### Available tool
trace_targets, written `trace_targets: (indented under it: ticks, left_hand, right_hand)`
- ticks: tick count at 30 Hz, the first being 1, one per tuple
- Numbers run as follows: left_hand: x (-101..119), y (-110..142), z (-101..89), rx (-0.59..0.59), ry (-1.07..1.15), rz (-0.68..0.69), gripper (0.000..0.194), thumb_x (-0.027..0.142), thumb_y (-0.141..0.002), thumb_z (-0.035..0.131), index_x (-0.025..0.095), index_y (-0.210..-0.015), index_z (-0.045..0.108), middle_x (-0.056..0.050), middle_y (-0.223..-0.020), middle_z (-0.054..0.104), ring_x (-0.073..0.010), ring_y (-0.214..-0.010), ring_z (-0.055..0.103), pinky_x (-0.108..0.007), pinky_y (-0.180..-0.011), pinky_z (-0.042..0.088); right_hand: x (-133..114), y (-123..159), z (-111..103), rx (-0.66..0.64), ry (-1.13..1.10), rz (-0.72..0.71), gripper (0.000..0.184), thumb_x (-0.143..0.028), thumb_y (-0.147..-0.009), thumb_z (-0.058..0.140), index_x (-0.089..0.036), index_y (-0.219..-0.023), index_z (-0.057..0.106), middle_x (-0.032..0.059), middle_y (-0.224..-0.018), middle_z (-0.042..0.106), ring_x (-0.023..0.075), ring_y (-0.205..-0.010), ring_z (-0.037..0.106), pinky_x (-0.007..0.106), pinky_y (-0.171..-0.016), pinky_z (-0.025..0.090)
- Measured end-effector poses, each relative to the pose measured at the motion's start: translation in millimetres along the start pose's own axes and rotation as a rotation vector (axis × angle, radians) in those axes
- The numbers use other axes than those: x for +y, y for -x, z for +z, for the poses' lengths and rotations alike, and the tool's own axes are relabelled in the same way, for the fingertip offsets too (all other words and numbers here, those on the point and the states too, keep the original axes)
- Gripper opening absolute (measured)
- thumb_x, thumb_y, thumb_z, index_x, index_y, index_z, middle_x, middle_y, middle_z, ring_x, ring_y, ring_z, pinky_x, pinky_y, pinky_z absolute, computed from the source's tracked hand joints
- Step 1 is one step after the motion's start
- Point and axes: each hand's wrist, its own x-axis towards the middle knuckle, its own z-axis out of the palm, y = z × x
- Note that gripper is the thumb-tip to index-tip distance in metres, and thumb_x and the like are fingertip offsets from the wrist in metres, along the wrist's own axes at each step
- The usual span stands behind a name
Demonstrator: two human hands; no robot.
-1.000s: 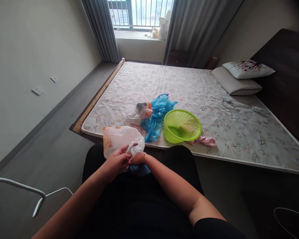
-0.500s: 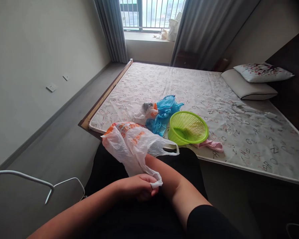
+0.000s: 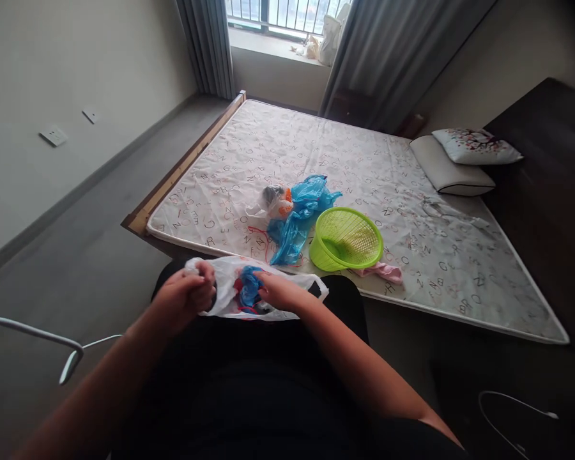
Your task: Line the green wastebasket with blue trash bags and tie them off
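Observation:
A white plastic bag (image 3: 225, 271) lies across my lap with its mouth spread towards me. My left hand (image 3: 186, 291) is closed in a fist around the bag's left handle. Inside the opening, my right hand (image 3: 280, 292) has its fingers on a crumpled blue plastic bag (image 3: 250, 285), which it appears to pinch. Some red and dark contents show around the blue plastic, too small to name. The white bag's other handle (image 3: 323, 287) hangs loose over my right thigh.
On the mattress (image 3: 364, 172) ahead lie a blue plastic bag (image 3: 309, 198), a clear bag with orange print (image 3: 275, 201), a green basket (image 3: 347, 239) and pink cloth (image 3: 388, 273). Pillows (image 3: 476, 147) rest at the right. A white metal tube (image 3: 29, 326) is at lower left.
My left hand has moved left and away from me, pulling the white bag's mouth into view. My right hand, hidden behind the bag before, now shows at the blue plastic. The view has tilted down.

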Motion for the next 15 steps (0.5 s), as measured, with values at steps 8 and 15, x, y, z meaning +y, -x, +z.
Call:
trace_targets:
  ticks: [8,15]
  left_hand:
    - [16,19,-33.7,0.111,-0.373,-0.059,0.028,0.042,-0.083,0.080,0.018,-0.093,0.068,0.007,-0.057,0.033,-0.0075,-0.049,0.027,-0.018,-0.045,0.026]
    - [14,24,-41.0,0.320,-1.084,0.049,0.037,0.054,-0.083,0.079,0.018,-0.087,0.078,-0.005,-0.071,0.066,-0.0179,-0.066,0.053,-0.025,-0.058,0.042]
  right_hand:
    - [32,63,-73,0.343,0.504,0.483,0.058,-0.024,-0.086,0.074,-0.016,-0.143,0.062,0.0238,-0.140,0.064,0.0411,-0.133,0.057,0.056,-0.108,0.046]
    - [27,68,-95,0.263,-0.282,0.428,0.038,-0.051,-0.085,0.076,-0.018,-0.104,0.069,-0.0033,-0.074,0.058,0.0142,-0.065,0.052,0.026,-0.062,0.042]
